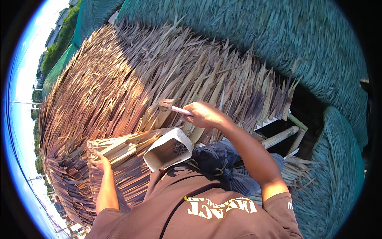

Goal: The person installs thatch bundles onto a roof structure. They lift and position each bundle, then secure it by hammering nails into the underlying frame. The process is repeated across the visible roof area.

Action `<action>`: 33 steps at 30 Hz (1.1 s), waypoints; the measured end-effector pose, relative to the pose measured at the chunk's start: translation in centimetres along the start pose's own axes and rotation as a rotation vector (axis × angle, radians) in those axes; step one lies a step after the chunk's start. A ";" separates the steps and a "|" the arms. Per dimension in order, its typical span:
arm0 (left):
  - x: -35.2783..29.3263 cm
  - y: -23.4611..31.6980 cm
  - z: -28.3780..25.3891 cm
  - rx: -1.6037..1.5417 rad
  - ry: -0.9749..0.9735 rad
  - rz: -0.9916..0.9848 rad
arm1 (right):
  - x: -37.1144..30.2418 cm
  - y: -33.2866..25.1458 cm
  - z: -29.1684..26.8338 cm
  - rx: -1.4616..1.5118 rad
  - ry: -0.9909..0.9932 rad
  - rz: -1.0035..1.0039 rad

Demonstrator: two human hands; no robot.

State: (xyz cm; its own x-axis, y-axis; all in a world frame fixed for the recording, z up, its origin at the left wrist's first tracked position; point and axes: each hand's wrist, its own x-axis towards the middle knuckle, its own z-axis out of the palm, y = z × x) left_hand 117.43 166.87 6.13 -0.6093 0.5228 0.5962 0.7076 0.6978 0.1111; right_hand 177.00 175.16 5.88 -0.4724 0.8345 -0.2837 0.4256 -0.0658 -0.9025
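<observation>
My right hand (203,114) is closed round the pale handle of a hammer (166,104), held above the dried-leaf thatch (107,83) with its head pointing left. At lower left, my left hand (102,162) grips the stitched edge of a thatch panel (119,148), made of folded dry leaves. That panel lies on the other thatch; its right part runs behind a white open-topped box (175,134) at my waist. Inside the box is a heap of small dark nails (179,147).
Teal-coloured thatch (254,28) rises at the far side, and more teal thatch (338,171) slopes at the right. Bamboo poles (280,137) frame a dark gap on my right. Beyond the roof's left edge are sky, overhead wires and trees (61,44).
</observation>
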 end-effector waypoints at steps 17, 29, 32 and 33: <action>-7.6 8.0 1.3 0.228 -0.372 0.773 | 2.7 -4.7 10.2 -0.132 -0.043 0.070; -7.2 10.4 1.7 0.406 -0.534 0.803 | 4.2 -7.9 6.6 -0.204 -0.099 0.138; -6.8 11.8 0.9 0.526 -0.688 0.717 | 1.8 -8.0 4.3 -0.131 -0.041 0.152; -6.7 12.2 0.6 0.508 -0.708 0.717 | 1.1 -8.0 3.5 -0.129 -0.053 0.162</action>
State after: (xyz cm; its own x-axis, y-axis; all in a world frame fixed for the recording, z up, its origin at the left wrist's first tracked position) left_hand 129.93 172.19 3.05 -0.3014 0.9298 -0.2110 0.8465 0.1591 -0.5082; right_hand 170.40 174.67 11.70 -0.4283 0.7886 -0.4412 0.5928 -0.1233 -0.7958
